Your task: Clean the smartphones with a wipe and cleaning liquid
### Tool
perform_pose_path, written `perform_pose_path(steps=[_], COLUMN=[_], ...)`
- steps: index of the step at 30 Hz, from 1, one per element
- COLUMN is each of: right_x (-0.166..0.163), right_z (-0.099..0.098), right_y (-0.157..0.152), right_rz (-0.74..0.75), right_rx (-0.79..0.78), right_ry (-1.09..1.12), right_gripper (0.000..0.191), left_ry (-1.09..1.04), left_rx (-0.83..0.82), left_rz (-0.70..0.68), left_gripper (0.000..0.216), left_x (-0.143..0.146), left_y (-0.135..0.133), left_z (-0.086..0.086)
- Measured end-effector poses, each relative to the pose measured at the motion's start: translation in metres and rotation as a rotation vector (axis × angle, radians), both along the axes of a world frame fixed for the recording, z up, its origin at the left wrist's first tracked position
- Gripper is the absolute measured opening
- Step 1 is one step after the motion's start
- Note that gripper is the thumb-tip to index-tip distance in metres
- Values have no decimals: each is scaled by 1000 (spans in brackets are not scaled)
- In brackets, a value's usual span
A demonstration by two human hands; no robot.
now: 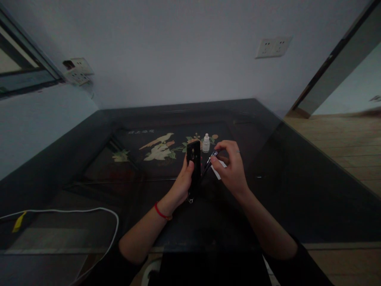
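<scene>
A dark phone (194, 169) stands on end just above the table, its long axis running from six o'clock to a shade past twelve, with the camera end uppermost and the back turned towards the wearer. The left hand (183, 178) grips it from the eight o'clock side, closed round its edges, the thumb lying along the back below the lenses. At the phone's six o'clock end a small metal ring (191, 201) shows. Towards two o'clock from the phone, a slim dark shiny piece (209, 162) slants from one o'clock down to seven, its lower end close to the phone's edge; whether the two touch I cannot tell. The right hand (230, 169), at three o'clock, pinches its upper end narrowly between thumb and finger. Partly behind that hand lies a white slip (216, 172). A small bottle (206, 143) with a pale cap stands upright at one o'clock, near the phone. A red bracelet (162, 213) circles the left wrist at seven o'clock. Farther out, a bird-and-flower picture (159, 153) decorates the black table (276, 190) at ten o'clock, a white cable (71, 210) with a yellow tag (19, 222) curves at eight, and wall sockets (273, 47) sit high at one.
</scene>
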State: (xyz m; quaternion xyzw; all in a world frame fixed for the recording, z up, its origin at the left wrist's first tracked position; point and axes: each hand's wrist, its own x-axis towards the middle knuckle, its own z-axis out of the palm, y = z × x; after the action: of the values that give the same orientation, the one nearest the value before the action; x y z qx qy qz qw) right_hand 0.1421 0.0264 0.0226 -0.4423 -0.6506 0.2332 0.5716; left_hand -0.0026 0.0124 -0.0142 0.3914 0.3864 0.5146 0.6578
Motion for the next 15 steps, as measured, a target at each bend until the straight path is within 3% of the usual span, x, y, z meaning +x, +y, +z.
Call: perform_pose_path(steps=[7,15], right_x=[-5,-5], right_z=[-8,1], right_y=[6,10], right_rz=[136,-77], right_rx=[-82,-38], right_ry=[107,120], right_gripper=[36,30], left_ry=[6,175], left_rx=[38,-44], left_rz=[47,208], left_gripper=[60,64], left_x=[1,-14], left_y=[5,27], left_z=[2,-5])
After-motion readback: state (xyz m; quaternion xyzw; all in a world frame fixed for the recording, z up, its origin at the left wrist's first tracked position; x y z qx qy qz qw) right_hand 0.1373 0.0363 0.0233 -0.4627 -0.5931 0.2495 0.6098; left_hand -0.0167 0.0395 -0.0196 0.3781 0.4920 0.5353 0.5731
